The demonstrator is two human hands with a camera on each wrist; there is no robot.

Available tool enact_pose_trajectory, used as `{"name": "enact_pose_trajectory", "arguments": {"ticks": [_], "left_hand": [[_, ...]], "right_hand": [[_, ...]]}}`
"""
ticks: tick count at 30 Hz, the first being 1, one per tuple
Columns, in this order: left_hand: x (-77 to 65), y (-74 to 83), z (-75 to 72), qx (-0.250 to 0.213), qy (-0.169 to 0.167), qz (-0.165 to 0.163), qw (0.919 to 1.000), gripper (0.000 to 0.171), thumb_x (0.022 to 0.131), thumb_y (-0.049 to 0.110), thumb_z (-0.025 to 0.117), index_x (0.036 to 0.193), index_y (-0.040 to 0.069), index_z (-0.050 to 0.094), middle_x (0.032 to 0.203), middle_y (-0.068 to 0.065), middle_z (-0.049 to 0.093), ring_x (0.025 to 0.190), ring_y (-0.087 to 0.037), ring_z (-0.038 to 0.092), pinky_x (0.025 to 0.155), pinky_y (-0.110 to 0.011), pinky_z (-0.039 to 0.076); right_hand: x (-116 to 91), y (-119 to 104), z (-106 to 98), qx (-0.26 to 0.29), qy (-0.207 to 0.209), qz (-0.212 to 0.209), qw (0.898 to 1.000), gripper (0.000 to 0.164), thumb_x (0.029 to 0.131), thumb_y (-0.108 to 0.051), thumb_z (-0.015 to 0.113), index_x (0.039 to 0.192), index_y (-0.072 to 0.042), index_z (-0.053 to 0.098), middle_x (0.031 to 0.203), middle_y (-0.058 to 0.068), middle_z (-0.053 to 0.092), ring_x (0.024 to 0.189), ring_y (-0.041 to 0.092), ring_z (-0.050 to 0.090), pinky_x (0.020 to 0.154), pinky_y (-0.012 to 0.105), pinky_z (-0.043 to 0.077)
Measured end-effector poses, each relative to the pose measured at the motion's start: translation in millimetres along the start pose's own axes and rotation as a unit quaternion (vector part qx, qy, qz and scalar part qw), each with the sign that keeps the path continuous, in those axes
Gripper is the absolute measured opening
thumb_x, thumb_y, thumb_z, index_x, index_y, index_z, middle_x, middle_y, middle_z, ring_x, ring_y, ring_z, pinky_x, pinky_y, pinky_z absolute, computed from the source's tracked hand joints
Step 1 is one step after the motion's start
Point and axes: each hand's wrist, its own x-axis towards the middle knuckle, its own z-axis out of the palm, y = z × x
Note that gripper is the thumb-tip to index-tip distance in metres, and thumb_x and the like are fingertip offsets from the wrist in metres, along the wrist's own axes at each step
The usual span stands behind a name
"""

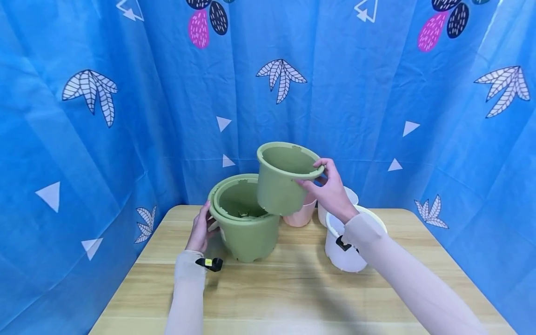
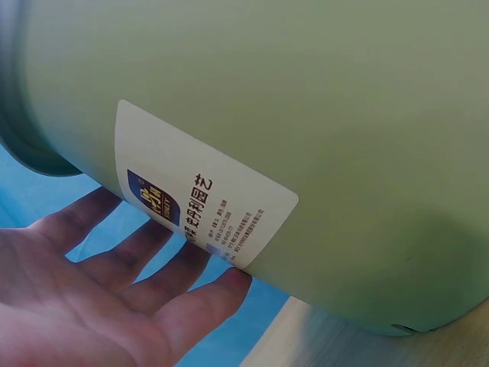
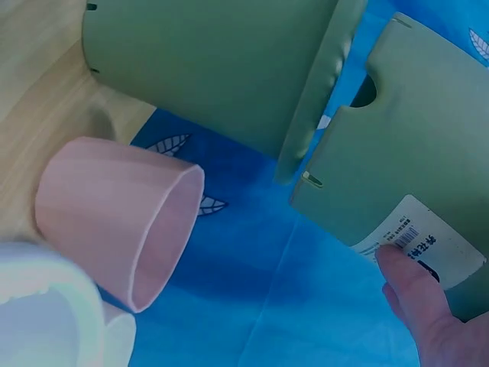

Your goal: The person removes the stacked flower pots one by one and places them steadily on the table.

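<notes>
A green flower pot [image 1: 278, 188] is up in the air, tilted, its rim gripped at the right side by my right hand [image 1: 331, 186]. Its underside and white label appear in the right wrist view, with a finger [image 3: 412, 283] against the label. Below and left of it stands a larger green flower pot [image 1: 249, 239] on the table, with another green pot [image 1: 234, 197] nested inside. My left hand [image 1: 200, 228] touches the larger pot's left side. In the left wrist view its spread fingers [image 2: 202, 302] meet the wall beside a white label [image 2: 199, 187].
A pink pot [image 1: 299, 216] stands behind the raised pot. To the right are a white pot [image 1: 345, 256] and another white pot [image 1: 351, 195] behind it, partly covered by my right arm. Blue patterned curtain [image 1: 268, 116] surrounds the wooden table [image 1: 293, 298].
</notes>
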Motion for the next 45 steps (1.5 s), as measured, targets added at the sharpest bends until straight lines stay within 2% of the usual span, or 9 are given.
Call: {"name": "enact_pose_trajectory", "arguments": {"ticks": [6, 14, 26, 33, 45], "left_hand": [[0.0, -1.3, 0.7, -0.003, 0.004, 0.001, 1.0000, 0.068, 0.104, 0.066, 0.037, 0.153, 0.019, 0.044, 0.161, -0.011, 0.040, 0.146, -0.032, 0.040, 0.123, -0.064, 0.030], [1.9, -0.7, 1.4, -0.008, 0.010, -0.002, 0.9999, 0.066, 0.103, 0.068, 0.038, 0.149, 0.021, 0.047, 0.154, -0.006, 0.044, 0.139, -0.026, 0.044, 0.123, -0.062, 0.032], [2.0, -0.1, 1.7, -0.008, 0.009, -0.007, 0.9999, 0.067, 0.103, 0.068, 0.039, 0.150, 0.020, 0.046, 0.154, -0.007, 0.044, 0.141, -0.028, 0.042, 0.123, -0.061, 0.032], [2.0, 0.5, 1.2, -0.006, 0.010, -0.006, 0.9999, 0.068, 0.103, 0.068, 0.038, 0.150, 0.019, 0.046, 0.148, -0.004, 0.047, 0.141, -0.027, 0.043, 0.123, -0.061, 0.032], [0.5, 0.8, 0.8, -0.002, 0.005, -0.001, 1.0000, 0.069, 0.104, 0.068, 0.036, 0.152, 0.018, 0.044, 0.157, -0.010, 0.041, 0.146, -0.030, 0.039, 0.124, -0.061, 0.030]], "right_hand": [[-6.5, 4.1, -9.1, -0.032, -0.001, 0.023, 0.999, 0.070, 0.092, -0.038, 0.079, 0.135, -0.007, 0.034, 0.147, 0.016, 0.044, 0.133, 0.035, 0.056, 0.107, 0.053, 0.051], [-12.0, 8.3, -20.1, -0.034, 0.005, 0.030, 0.999, 0.070, 0.093, -0.036, 0.078, 0.136, -0.006, 0.032, 0.150, 0.015, 0.043, 0.136, 0.035, 0.054, 0.110, 0.052, 0.050], [-19.0, 13.6, -31.7, -0.029, 0.005, 0.028, 0.999, 0.069, 0.095, -0.034, 0.076, 0.137, -0.006, 0.030, 0.155, 0.014, 0.037, 0.144, 0.040, 0.047, 0.113, 0.058, 0.046], [-22.5, 18.0, -37.1, -0.028, 0.013, 0.023, 0.999, 0.069, 0.095, -0.033, 0.076, 0.136, -0.004, 0.029, 0.154, 0.015, 0.040, 0.141, 0.037, 0.051, 0.112, 0.058, 0.047], [-34.6, 28.0, -47.4, -0.050, 0.037, 0.024, 0.998, 0.066, 0.096, -0.035, 0.074, 0.133, -0.003, 0.031, 0.153, 0.016, 0.040, 0.140, 0.041, 0.050, 0.108, 0.058, 0.050]]}}
